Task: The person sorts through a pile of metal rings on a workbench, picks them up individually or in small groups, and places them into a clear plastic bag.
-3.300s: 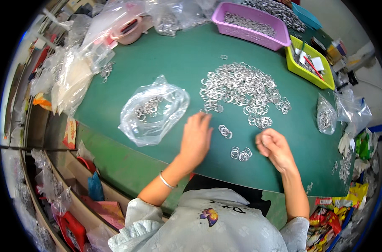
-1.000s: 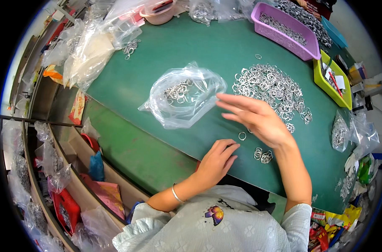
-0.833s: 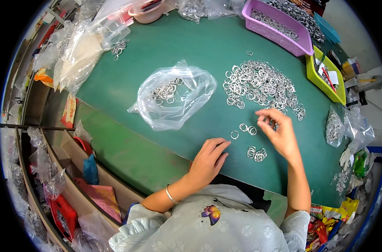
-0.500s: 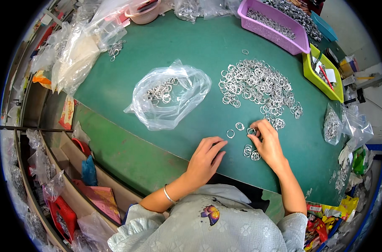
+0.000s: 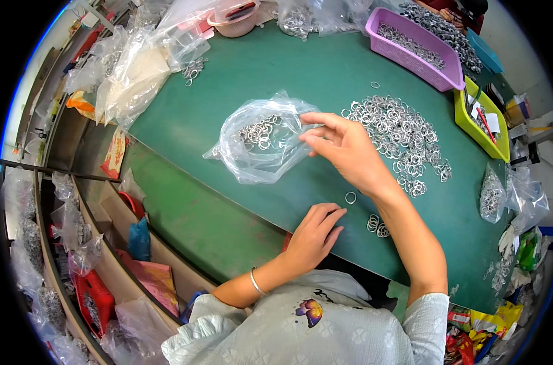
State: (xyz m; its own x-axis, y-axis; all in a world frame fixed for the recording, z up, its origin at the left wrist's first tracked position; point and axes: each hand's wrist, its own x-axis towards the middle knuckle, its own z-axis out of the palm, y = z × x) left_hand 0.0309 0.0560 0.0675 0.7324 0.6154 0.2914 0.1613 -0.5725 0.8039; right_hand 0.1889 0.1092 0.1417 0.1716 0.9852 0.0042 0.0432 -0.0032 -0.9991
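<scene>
- Head view: we see the right hand [image 5: 347,149] at the near-right side of a clear plastic bag [image 5: 246,174], thumb and forefinger apart, with no ring visible between them; its palm is hidden, and we cannot tell whether the fingertips touch the film.
- Just past those fingertips, inside the bag, we see a small heap of metal rings [image 5: 259,131].
- Below the right wrist we find the left hand [image 5: 313,236], fingers loosely bent and slightly apart, holding nothing we can see.
- Just beyond the left fingertips lies a single ring [image 5: 350,202]; a small cluster [image 5: 373,224] sits to their right, partly behind the right forearm.
- Right of the right fingers spreads the main pile of rings [image 5: 404,131]; farther out stand a purple basket [image 5: 415,66] and a yellow-green tray [image 5: 479,135].
- We judge the step in hand to be moving rings by the handful; the next move calls for fingers clear of the bag's soft rim.
</scene>
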